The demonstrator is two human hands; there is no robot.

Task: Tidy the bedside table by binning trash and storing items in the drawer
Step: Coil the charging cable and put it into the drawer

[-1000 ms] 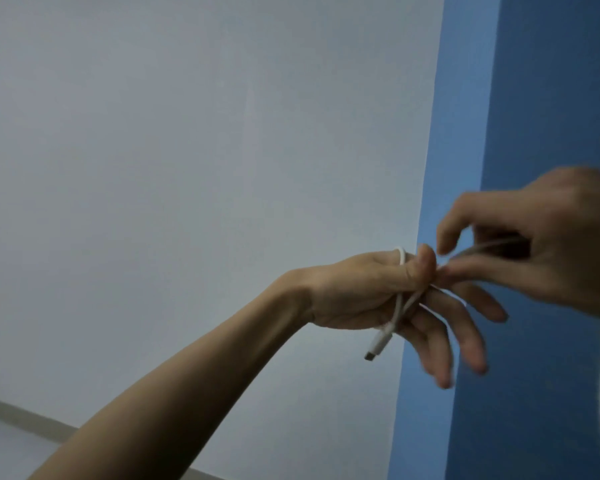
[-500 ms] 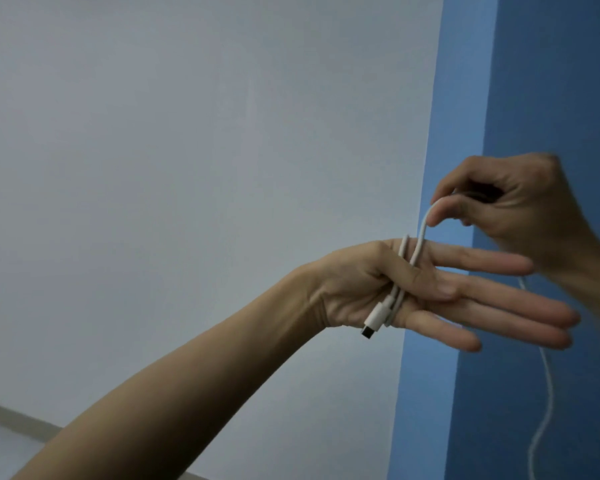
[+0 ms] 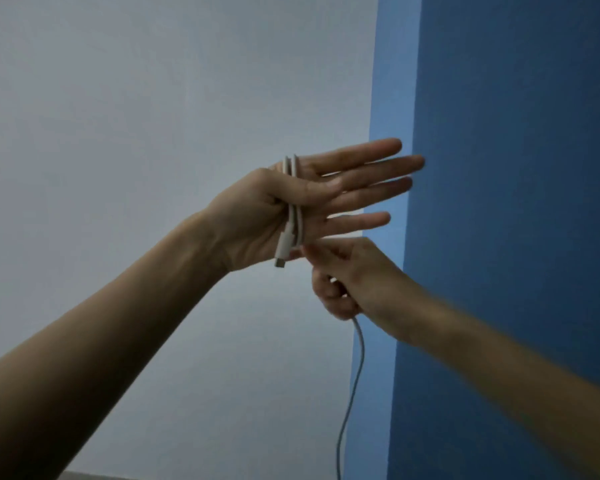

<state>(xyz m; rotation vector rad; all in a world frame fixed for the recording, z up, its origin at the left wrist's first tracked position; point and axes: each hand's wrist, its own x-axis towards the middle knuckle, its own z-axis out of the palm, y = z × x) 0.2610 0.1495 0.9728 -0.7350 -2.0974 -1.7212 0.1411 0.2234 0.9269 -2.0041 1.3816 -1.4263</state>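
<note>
**White cable looped round the left palm, its tail in the right fist**

The white cable (image 3: 296, 221) is thin, round and smooth, held in the air in front of the walls; a couple of its turns run across the left hand (image 3: 257, 220), over the edge by the forefinger and down the palm; its end is a slim, straight white plug (image 3: 282, 249) with a small metal tip, which hangs just off the heel of the palm. The left hand is flat, its four fingers straight and a little spread, while the thumb (image 3: 312, 194) lies folded across the palm and pins the turns there. Just below, the right hand (image 3: 350, 278) is clenched round the free length, which drops from the fist in a loose curve to the bottom edge. Behind stand a matt pale grey wall (image 3: 136, 133) and a matt blue wall (image 3: 516, 168), which meet at a vertical corner.
</note>
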